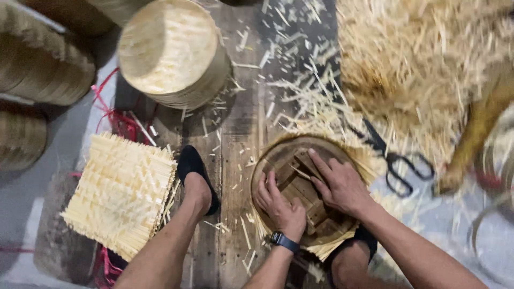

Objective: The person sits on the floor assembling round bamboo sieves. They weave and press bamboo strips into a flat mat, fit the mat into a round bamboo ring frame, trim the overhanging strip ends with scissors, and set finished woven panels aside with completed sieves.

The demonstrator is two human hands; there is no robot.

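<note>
Head view: both hands, left hand (279, 206) and right hand (338, 183), press flat (fingers spread) on the round wooden mould (300, 188) beneath.

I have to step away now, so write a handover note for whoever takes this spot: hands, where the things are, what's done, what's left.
Left hand: open, pressing flat on the round wooden mould.
Right hand: open, fingers spread over the mould's wooden blocks.
A woven bamboo mat lies under the mould, its edges sticking out around it.
Scissors lie on the floor to the right, untouched.
Done: a stack of shaped round pieces stands ahead.
Left: a stack of flat square mats sits on the left, not shaped; the pressed mat's edges look untrimmed.
Bamboo offcuts are piled at upper right.
</note>
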